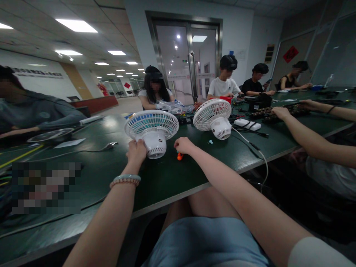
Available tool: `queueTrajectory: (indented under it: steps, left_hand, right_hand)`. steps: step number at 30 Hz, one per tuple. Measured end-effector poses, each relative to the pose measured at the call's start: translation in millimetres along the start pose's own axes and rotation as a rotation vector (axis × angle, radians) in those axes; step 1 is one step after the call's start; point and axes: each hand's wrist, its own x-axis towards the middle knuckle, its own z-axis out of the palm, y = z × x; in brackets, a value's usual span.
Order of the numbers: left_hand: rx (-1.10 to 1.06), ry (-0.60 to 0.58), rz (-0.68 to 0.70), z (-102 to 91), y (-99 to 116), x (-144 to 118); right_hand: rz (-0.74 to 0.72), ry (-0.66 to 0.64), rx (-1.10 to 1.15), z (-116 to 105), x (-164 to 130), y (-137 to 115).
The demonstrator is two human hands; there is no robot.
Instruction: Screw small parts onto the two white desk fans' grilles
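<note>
A small white fan (pixel 152 130) lies on the dark green table (pixel 172 174) with its grille tilted up and its motor housing toward me. My left hand (pixel 136 151), with a bead bracelet on the wrist, grips the left side of that housing. My right hand (pixel 183 145) is closed just right of the fan, over a small orange object (pixel 180 156) on the table; whether it grips it I cannot tell. A second white fan (pixel 214 118) lies further right, with a white cable trailing off the table edge.
Several people sit around the table. A neighbour's arms (pixel 300 129) reach in from the right toward dark parts. A white box (pixel 247 124) and black cables lie behind the second fan. A fan grille (pixel 51 135) and paper lie at left. Clear plastic bags sit at the far side.
</note>
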Motion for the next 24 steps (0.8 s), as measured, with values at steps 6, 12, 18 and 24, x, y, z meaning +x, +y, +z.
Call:
queueTrajectory:
  steps: [6, 12, 18, 24]
  left_hand:
    - [-0.002, 0.000, -0.008, -1.7, 1.0, -2.3]
    - [0.011, 0.008, -0.004, -0.6, 0.7, -3.0]
    - [-0.025, 0.032, -0.005, -4.6, 5.7, -8.6]
    - [-0.093, 0.269, -0.010, -8.8, 10.2, -19.8]
  right_hand:
    - [0.010, 0.006, 0.081, 0.5, 2.1, 3.7]
    - [0.019, 0.008, 0.267, 6.3, 9.5, 11.7]
    - [0.003, -0.018, 0.374, 8.4, 9.2, 10.6]
    - [-0.059, 0.039, 0.354, 9.4, 7.0, 10.3]
